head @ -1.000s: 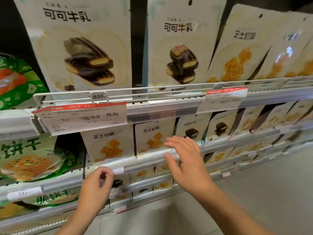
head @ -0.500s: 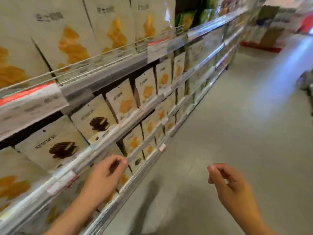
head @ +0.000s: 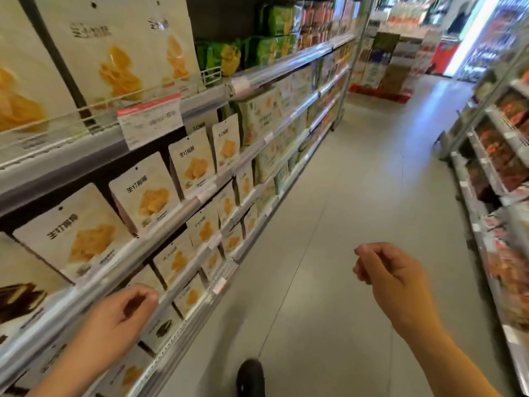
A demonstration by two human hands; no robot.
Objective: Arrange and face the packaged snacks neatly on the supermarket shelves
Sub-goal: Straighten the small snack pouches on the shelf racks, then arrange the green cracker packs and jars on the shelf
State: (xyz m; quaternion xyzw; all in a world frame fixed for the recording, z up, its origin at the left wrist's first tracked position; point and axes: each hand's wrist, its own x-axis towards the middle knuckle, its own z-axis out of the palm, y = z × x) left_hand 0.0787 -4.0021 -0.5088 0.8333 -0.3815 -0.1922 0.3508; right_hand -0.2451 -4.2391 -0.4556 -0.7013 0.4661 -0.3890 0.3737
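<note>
Cream snack pouches (head: pixel 143 196) with a yellow pastry picture stand in rows on the grey shelves (head: pixel 171 213) along my left. Bigger pouches (head: pixel 114 53) of the same kind fill the top shelf, and one with a dark chocolate picture (head: pixel 20 299) sits at the far left. My left hand (head: pixel 120 319) hovers at a lower shelf rail with fingers loosely curled, holding nothing. My right hand (head: pixel 392 279) hangs over the aisle floor, fingers loosely curled, away from the shelves and holding nothing.
A red-and-white price tag (head: pixel 148 121) hangs on the top shelf rail. Green packets (head: pixel 269 21) stand further down the top shelf. Another shelf unit (head: pixel 498 173) with red packets lines the right side. Grey floor (head: pixel 343 224) runs down the aisle. My dark shoe (head: pixel 249 376) shows below.
The view has swung right from facing the shelf to looking down the aisle. My right hand came off the pouches and now hangs over the floor. My left hand stays by the lower rail.
</note>
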